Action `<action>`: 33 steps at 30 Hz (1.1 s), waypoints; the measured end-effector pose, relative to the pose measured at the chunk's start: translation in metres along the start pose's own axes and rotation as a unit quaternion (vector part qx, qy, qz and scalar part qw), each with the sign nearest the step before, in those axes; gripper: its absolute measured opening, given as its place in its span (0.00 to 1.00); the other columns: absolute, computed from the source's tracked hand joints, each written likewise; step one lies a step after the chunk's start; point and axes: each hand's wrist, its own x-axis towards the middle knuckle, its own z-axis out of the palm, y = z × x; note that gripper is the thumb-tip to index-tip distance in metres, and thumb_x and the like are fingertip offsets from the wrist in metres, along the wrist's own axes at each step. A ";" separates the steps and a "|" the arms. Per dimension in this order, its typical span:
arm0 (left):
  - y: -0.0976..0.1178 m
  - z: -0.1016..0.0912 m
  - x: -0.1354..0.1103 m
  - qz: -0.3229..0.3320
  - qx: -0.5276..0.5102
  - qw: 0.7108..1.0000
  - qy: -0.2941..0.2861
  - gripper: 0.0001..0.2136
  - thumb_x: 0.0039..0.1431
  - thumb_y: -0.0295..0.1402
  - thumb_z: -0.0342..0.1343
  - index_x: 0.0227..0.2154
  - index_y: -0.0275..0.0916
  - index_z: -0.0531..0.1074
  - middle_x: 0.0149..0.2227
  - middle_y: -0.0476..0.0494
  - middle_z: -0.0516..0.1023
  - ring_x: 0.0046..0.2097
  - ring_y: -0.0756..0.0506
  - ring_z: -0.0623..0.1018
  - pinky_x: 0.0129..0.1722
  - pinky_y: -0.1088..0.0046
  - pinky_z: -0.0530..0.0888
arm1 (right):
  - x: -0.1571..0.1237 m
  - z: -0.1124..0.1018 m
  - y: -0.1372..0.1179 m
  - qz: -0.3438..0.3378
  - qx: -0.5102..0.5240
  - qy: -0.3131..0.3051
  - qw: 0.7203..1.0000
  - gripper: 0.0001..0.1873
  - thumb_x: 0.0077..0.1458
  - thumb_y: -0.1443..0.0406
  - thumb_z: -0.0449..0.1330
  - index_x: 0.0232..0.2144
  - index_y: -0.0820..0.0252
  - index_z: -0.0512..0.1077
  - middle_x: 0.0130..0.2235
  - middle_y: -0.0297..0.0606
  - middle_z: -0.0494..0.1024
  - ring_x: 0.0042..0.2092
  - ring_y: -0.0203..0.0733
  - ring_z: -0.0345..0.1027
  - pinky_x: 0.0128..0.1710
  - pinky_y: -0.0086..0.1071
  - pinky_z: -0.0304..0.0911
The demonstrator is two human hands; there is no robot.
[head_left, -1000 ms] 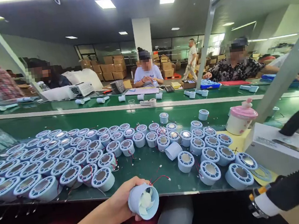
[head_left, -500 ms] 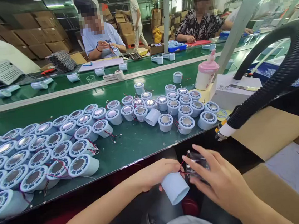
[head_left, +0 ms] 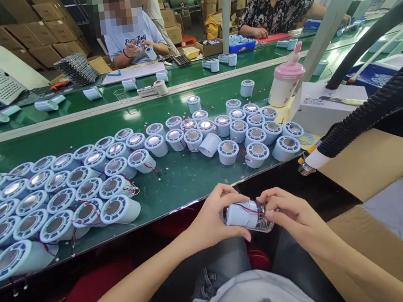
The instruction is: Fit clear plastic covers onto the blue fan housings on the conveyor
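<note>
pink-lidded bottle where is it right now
In the head view the pink-lidded bottle stands upright at the right of the green table, between the cluster of pale blue fan housings and the white box.

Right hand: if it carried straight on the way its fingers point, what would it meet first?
Pointing left, the right hand touches the clear end piece on the pale blue cylinder, so that comes first; beyond is the left hand gripping the cylinder. Depth is unclear.
</note>
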 end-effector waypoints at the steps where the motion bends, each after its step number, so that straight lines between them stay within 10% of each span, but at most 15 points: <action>1: -0.002 0.001 -0.001 0.013 -0.003 1.000 -0.013 0.31 0.37 0.44 0.72 0.49 0.45 0.76 0.53 0.38 0.67 0.53 0.37 0.70 0.55 0.59 0.67 | 0.001 -0.001 0.001 0.017 0.038 0.011 0.999 0.13 0.59 0.61 0.56 0.25 0.59 0.71 0.44 0.42 0.70 0.44 0.46 0.68 0.38 0.34 0.69; 7: 0.002 0.004 -0.003 -0.071 -0.153 0.982 -0.087 0.34 0.46 0.39 0.69 0.58 0.43 0.67 0.55 0.38 0.71 0.54 0.39 0.73 0.53 0.63 0.72 | 0.005 -0.009 0.006 0.089 0.207 0.024 0.974 0.12 0.54 0.56 0.63 0.27 0.58 0.76 0.47 0.43 0.75 0.49 0.52 0.70 0.38 0.38 0.75; 14: 0.011 0.005 -0.007 -0.144 -0.255 0.953 -0.074 0.35 0.46 0.38 0.69 0.58 0.40 0.64 0.51 0.38 0.75 0.47 0.41 0.77 0.46 0.66 0.75 | -0.009 -0.011 0.011 -0.129 -0.092 -0.020 0.987 0.17 0.51 0.68 0.67 0.45 0.52 0.75 0.57 0.42 0.72 0.59 0.53 0.64 0.60 0.46 0.60; 33: 0.029 -0.005 -0.016 -0.005 -0.092 0.991 -0.099 0.35 0.49 0.37 0.68 0.60 0.45 0.64 0.62 0.40 0.67 0.63 0.36 0.65 0.64 0.56 0.59 | -0.020 -0.016 -0.004 0.054 0.147 -0.093 0.983 0.19 0.55 0.60 0.66 0.47 0.53 0.68 0.46 0.40 0.74 0.47 0.46 0.70 0.44 0.38 0.70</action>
